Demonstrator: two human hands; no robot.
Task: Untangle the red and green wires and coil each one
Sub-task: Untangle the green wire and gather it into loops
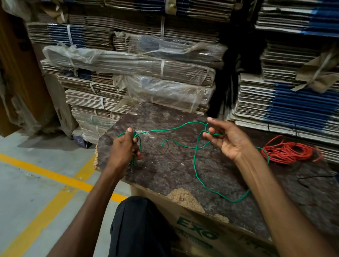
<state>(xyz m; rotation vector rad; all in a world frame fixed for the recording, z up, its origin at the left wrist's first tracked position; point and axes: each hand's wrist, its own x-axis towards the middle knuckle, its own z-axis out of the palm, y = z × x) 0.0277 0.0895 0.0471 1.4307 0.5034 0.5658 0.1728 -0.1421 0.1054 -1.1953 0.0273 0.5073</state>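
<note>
My left hand (125,146) is closed around a small bundle of green wire loops above the left part of the brown board (167,161). From it the green wire (196,163) runs right to my right hand (227,139), whose fingers pinch it, palm up. More green wire hangs in loose loops over the board and trails toward its near edge. The red wire (287,151) lies apart on the board at the right, gathered in a coil, touched by neither hand.
The board rests on a cardboard box (196,234) with green lettering. Tall stacks of flattened cartons (131,74) stand behind and another stack (297,104) to the right. Grey floor with yellow lines (39,174) lies left. My dark-clad knee (136,229) is below.
</note>
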